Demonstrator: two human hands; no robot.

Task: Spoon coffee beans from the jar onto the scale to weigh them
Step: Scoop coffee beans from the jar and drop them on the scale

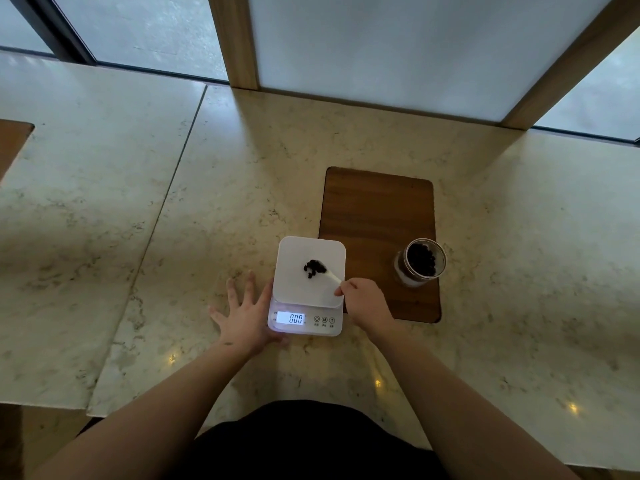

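A white digital scale (294, 258) stands on the marble counter, its lit display (291, 318) reading zeros. A small heap of dark coffee beans (314, 268) lies on its platform. My right hand (365, 301) pinches the handle of a white spoon (333, 278) whose bowl reaches the beans. My left hand (244, 315) lies flat, fingers spread, against the scale's left side. An open glass jar (420, 263) with dark beans inside stands to the right, on a wooden board.
The brown wooden board (377, 216) lies behind and right of the scale. Wooden posts (239, 39) and frosted panels rise at the counter's far edge. Another wooden piece (12, 140) shows at the far left. A seam crosses the marble counter (173, 188).
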